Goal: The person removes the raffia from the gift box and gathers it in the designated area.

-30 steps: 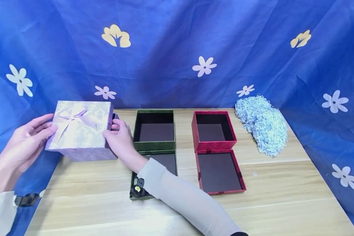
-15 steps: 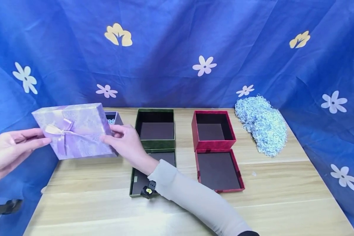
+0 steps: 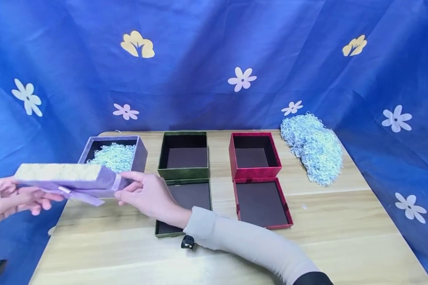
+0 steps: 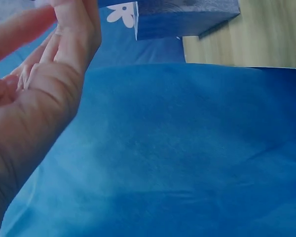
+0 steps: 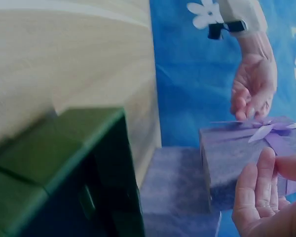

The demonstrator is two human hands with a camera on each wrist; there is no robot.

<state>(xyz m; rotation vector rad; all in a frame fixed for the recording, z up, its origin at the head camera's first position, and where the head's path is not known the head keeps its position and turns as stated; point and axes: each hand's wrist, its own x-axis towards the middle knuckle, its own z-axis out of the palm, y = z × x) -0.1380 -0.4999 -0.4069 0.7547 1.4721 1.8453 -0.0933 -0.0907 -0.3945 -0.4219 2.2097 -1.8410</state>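
Observation:
A lilac patterned gift-box lid with a ribbon bow hangs tilted over the table's left side, its bow face turned forward and down. My right hand pinches the lid's right end between thumb and fingers. At the opposite end my left hand, palm upward, holds the edge; in the right wrist view the bow lies between both hands. Behind the lid stands the lilac box, uncovered, with pale blue shredded paper inside. The lid hides the box's front in the head view.
A green box and its lid stand right of the lilac box. Farther right are a red box and red lid, insides upward. A blue shredded-paper heap lies at the back right. Blue cloth hangs behind.
The lid has come off the lilac box, moved toward me and left, and tipped so its bow face turns downward. The shredded paper inside the box has come into view.

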